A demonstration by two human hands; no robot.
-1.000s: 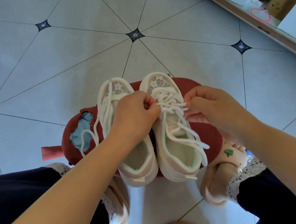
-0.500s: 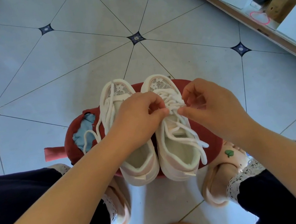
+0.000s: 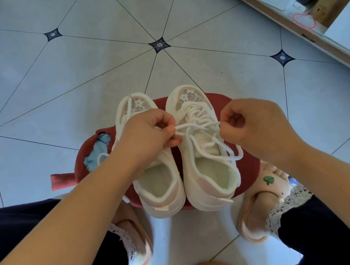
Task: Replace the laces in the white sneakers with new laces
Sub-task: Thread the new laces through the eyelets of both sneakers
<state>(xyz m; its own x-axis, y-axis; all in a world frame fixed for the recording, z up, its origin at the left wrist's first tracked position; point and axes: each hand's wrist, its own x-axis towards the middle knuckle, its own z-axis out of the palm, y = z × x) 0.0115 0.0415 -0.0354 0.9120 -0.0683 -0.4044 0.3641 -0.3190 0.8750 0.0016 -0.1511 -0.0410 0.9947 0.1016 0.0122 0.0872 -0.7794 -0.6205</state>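
Head view: our left hand (image 3: pixel 147 136) at nine o'clock and right hand (image 3: pixel 254 125) at three pinch the soft, limp lace (image 3: pixel 198 124) taut across the sneaker (image 3: pixel 209 172) on the red stool (image 3: pixel 233 105); we'd grip near the eyelets.

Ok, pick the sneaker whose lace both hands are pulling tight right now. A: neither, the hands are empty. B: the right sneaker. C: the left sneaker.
B: the left hand and right hand each pinch the white lace, which is stretched straight across the right sneaker. The left sneaker sits beside it under the left wrist.
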